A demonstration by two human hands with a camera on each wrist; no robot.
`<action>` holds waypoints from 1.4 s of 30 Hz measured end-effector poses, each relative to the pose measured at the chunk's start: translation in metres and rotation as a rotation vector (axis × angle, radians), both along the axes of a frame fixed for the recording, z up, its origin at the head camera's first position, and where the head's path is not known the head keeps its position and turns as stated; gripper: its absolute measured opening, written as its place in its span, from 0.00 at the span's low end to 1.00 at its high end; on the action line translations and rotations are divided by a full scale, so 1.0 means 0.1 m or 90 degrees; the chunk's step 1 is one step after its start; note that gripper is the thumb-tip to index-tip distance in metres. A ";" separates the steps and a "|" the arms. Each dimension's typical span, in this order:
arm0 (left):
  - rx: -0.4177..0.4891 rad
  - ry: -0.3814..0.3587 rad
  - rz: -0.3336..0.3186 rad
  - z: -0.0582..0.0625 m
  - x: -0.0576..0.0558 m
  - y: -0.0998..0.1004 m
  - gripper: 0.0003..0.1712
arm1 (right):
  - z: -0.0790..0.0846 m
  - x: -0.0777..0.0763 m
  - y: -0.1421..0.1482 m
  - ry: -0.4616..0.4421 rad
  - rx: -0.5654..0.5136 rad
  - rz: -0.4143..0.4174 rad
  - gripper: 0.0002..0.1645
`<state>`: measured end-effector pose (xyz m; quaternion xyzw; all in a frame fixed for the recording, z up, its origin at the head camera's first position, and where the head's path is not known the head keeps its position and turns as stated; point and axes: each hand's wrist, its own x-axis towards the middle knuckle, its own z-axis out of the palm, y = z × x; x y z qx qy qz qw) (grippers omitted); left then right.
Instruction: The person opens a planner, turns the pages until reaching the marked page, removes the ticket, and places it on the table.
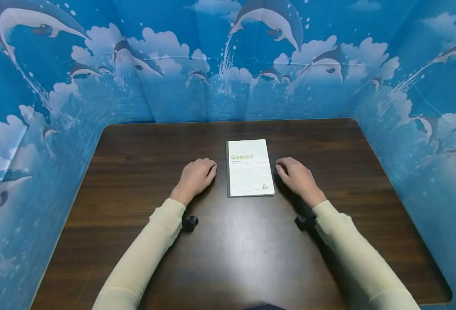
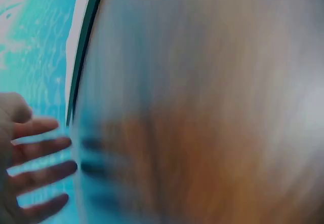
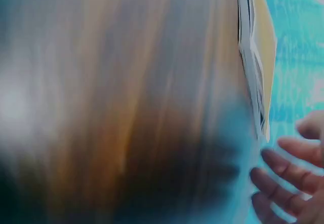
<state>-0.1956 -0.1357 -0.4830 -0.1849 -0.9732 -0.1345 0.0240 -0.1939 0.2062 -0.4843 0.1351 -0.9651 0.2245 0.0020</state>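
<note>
A closed notebook with a pale cover, a dark spine along its left side and the word "Gambit" lies flat on the dark wooden table. To its left is my left hand, fingers loosely bent, with a gap between hand and spine. My right hand is just off the notebook's right edge, also relaxed and holding nothing. Spread fingers appear in the left wrist view, near the notebook's dark spine. The right wrist view shows loose fingers below the page edges.
A blue curtain printed with dolphins and clouds surrounds the table at the back and sides. Each wrist wears a small black camera, the left one and the right one both low over the tabletop.
</note>
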 end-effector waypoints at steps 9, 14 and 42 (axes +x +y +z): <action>-0.075 -0.203 -0.047 -0.03 0.07 0.12 0.52 | 0.03 0.02 -0.12 -0.149 -0.057 -0.007 0.44; -0.076 -0.206 -0.065 -0.04 0.09 0.12 0.52 | 0.03 0.06 -0.19 -0.146 -0.066 -0.005 0.45; -0.059 -0.250 -0.113 -0.06 0.12 0.05 0.51 | -0.01 0.07 -0.24 -0.132 -0.276 -0.036 0.23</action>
